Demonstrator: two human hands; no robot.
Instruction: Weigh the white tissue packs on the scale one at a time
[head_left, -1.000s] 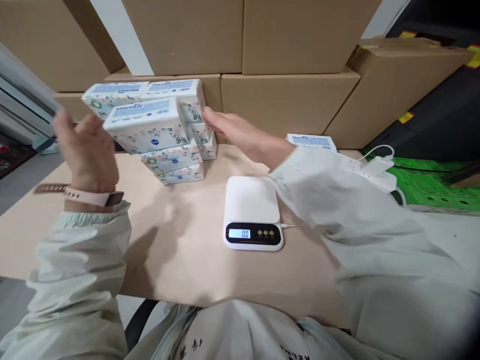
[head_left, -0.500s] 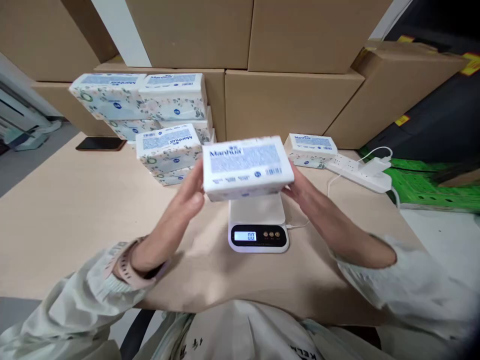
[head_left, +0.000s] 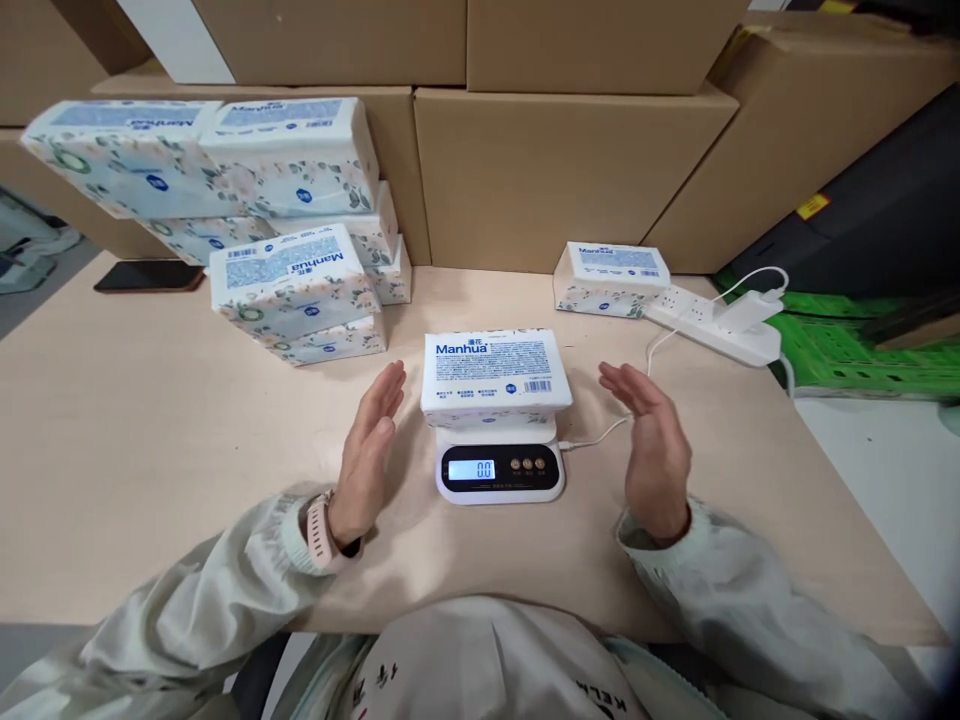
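A white and blue tissue pack (head_left: 495, 372) labelled Manhua lies on the white scale (head_left: 500, 487), whose lit display reads 0.0. Left of the pack, my left hand (head_left: 367, 450) is held apart from it, fingers extended and nothing in them. On the other side my right hand (head_left: 654, 450) is also open and empty, with a gap between it and the pack. Behind my left hand stands a short stack of tissue packs (head_left: 296, 290), with a taller group of packs (head_left: 292, 150) at the back left. Another single pack (head_left: 611, 280) rests at the back right.
A white power strip (head_left: 712, 325) with a plugged-in charger lies at the right, and a cable runs to the scale. A dark phone (head_left: 150, 276) is at the left. Cardboard boxes (head_left: 555, 180) line the back edge. A green crate (head_left: 862, 350) stands beyond the table's right side.
The pack held between both hands has come down onto the scale. Both hands have let go and moved apart. The camera view has shifted slightly.
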